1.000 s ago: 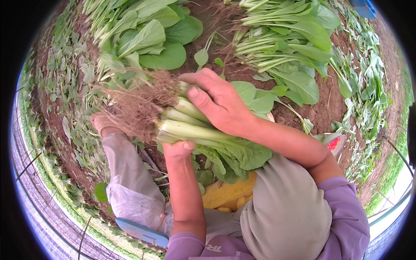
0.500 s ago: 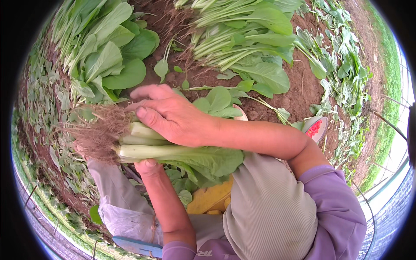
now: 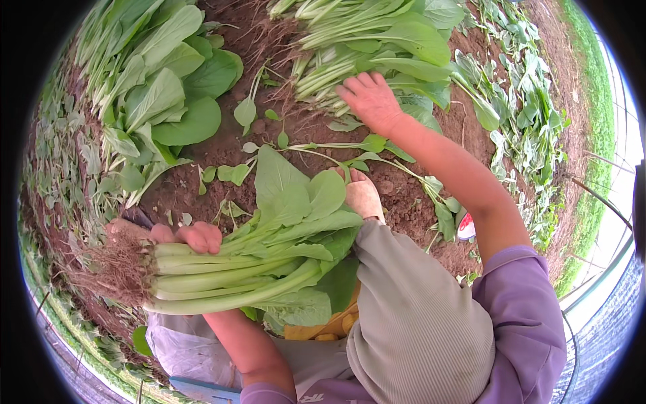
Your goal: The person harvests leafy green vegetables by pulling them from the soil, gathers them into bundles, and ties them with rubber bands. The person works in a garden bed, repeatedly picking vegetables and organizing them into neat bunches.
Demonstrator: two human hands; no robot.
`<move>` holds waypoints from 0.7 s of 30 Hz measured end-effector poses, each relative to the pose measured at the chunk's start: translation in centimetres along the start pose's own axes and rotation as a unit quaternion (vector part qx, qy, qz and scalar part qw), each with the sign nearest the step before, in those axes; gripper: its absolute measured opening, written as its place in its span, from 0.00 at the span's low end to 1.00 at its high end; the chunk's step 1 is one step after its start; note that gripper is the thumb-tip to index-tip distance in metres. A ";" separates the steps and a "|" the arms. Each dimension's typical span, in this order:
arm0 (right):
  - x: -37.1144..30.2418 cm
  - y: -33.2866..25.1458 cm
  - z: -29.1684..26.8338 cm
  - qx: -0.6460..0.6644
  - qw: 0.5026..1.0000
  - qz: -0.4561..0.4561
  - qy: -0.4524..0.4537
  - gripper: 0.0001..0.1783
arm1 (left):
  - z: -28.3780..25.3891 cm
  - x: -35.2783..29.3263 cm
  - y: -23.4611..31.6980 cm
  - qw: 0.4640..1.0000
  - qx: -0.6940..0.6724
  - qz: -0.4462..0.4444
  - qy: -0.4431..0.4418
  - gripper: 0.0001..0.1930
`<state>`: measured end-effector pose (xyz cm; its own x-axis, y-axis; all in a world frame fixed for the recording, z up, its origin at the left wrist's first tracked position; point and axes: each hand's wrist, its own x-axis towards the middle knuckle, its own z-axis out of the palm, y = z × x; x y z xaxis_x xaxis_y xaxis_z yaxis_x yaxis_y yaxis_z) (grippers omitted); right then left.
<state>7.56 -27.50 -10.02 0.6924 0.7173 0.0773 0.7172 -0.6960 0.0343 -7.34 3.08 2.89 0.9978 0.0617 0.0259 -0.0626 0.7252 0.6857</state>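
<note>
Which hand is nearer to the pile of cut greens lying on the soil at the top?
The right. The right hand rests on the pile of cut greens. The left hand is far below it, gripping a rooted bunch of greens near the knee.

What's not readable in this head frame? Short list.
- Left hand: only fingertips show, the held bunch of greens covers the palm.
- Right hand: seen from the back, so fingertip contact with the pile of greens is hidden.
- Red-and-white item: mostly behind the right forearm, kind unclear.
</note>
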 end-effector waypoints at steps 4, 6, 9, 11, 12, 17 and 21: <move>0.4 0.9 -0.4 0.050 0.998 -0.026 -0.007 0.15 | -0.1 -0.3 -0.2 0.997 0.071 0.013 -0.008 0.32; 0.1 1.3 -0.8 0.080 0.997 -0.018 -0.002 0.18 | -0.8 -1.1 -0.6 0.998 0.053 0.002 0.021 0.39; 0.2 1.3 -2.4 0.133 0.991 0.018 -0.029 0.17 | -0.8 -1.7 -1.1 0.999 0.037 -0.004 0.037 0.39; 0.1 0.7 -4.1 0.113 0.990 0.032 -0.076 0.14 | -0.7 -1.8 -1.6 0.999 0.019 -0.003 0.047 0.39; 0.0 0.3 -5.0 0.105 0.989 0.038 -0.099 0.12 | -0.6 -1.7 -1.6 0.999 0.016 -0.008 0.050 0.39; -1.4 -1.8 -8.8 0.062 0.916 0.026 -0.395 0.09 | -1.0 -1.6 -1.5 0.998 0.057 0.001 0.028 0.40; -1.8 -2.1 -8.1 0.135 0.956 0.043 -0.256 0.07 | -1.1 -1.7 -1.9 0.999 0.047 -0.006 0.026 0.41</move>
<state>4.19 -27.56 -2.12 0.6472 0.6278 -0.4325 0.6022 -0.7689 -0.2150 -8.93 2.32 0.76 0.9957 0.0911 -0.0192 -0.0457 0.6579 0.7517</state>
